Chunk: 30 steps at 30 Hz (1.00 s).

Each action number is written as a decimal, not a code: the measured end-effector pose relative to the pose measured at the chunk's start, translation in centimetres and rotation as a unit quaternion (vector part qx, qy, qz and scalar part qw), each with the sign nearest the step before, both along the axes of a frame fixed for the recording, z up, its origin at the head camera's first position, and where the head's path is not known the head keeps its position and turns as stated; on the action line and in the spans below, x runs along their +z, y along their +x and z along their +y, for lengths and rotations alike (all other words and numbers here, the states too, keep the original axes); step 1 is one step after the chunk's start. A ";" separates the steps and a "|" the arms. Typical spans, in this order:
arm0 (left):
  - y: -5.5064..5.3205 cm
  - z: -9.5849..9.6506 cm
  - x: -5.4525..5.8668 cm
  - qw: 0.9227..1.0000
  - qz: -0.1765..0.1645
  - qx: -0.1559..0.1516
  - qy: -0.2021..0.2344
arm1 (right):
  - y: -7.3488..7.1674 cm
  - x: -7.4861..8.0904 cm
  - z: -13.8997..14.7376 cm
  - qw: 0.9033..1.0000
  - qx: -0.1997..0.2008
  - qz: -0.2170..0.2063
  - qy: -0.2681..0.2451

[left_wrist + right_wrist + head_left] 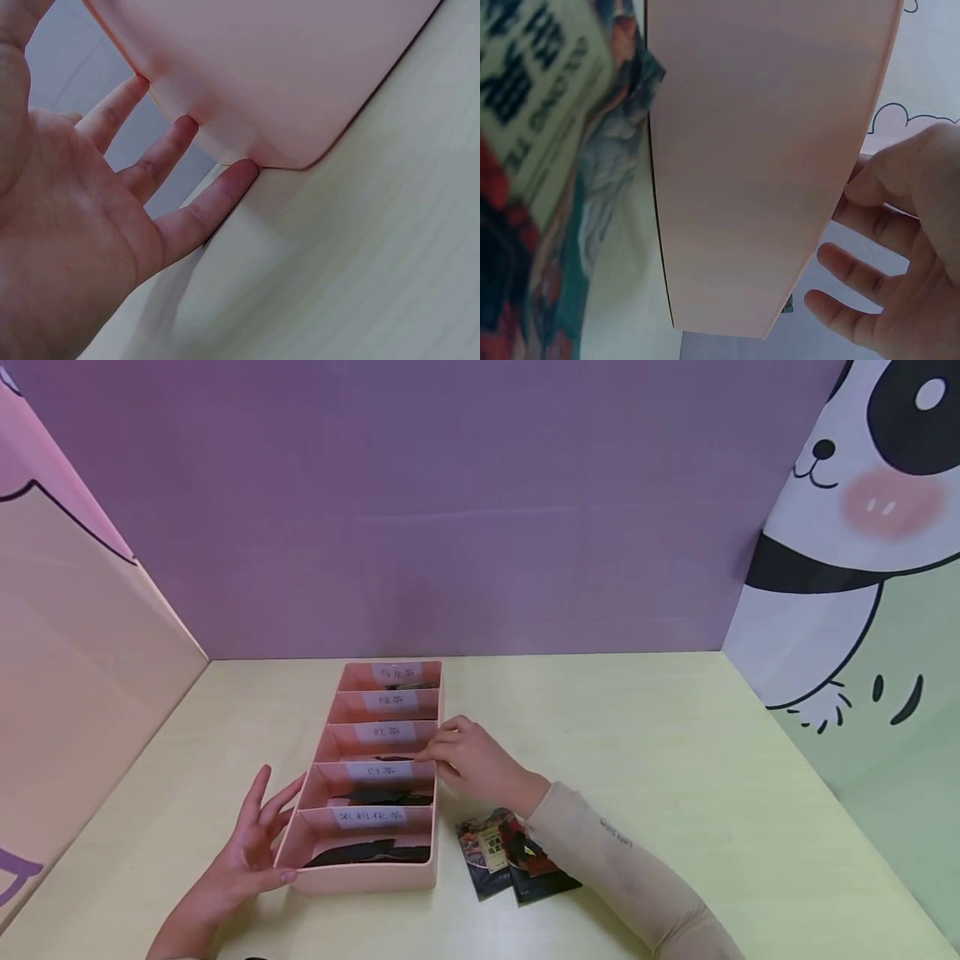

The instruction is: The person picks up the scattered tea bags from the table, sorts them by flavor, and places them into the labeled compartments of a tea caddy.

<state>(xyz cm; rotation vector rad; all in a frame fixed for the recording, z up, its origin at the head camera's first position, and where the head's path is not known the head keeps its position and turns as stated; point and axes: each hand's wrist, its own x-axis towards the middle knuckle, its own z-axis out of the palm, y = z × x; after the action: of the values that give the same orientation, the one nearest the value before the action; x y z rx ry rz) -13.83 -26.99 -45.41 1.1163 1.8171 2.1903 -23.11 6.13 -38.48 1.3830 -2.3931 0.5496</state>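
Observation:
A long pink divided box [360, 882] stands on the table, its compartments bearing handwritten paper labels. My left hand [251, 852] steadies its left side near the front, fingers spread and thumb at the front corner; in the left wrist view, straight fingertips [244, 171] touch the pink wall. Reaching over the right rim, my right hand [476, 764] pinches the end of a dark tea packet [393, 758] in the middle compartment. The right wrist view shows thumb and forefinger together at the rim, their tips partly hidden, and the other fingers [840, 262] loosely bent.
Two printed tea packets [483, 852] lie overlapping right of the box, partly under my right forearm. Dark packets [367, 853] rest in the front compartment, more in the one behind it [382, 797] and in the farthest. Purple, pink and panda-printed panels enclose the table [637, 760].

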 end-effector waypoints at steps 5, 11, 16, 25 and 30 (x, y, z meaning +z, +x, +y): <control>0.2 -0.2 -0.1 1.000 0.001 -0.001 0.001 | 0.0 -0.4 0.2 1.000 0.009 0.006 0.014; 0.3 -0.2 0.1 1.000 -0.011 0.006 -0.006 | 0.1 0.1 1.0 0.999 0.022 0.019 0.037; 0.0 0.0 0.2 1.000 -0.010 0.002 -0.006 | 0.5 1.0 2.3 1.000 0.007 0.005 0.030; 0.1 0.0 0.2 1.000 -0.015 0.008 -0.009 | 0.9 1.5 5.3 0.999 -0.018 0.030 0.021; 0.1 -0.1 0.2 1.000 -0.014 0.011 -0.011 | 1.3 1.3 6.4 0.998 -0.027 0.043 0.035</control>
<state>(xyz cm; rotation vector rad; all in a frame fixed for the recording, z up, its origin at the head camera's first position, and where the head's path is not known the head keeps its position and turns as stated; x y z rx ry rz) -13.74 -27.07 -45.20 1.0608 1.8451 2.1807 -21.82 12.55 -37.14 1.3389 -2.3934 0.3864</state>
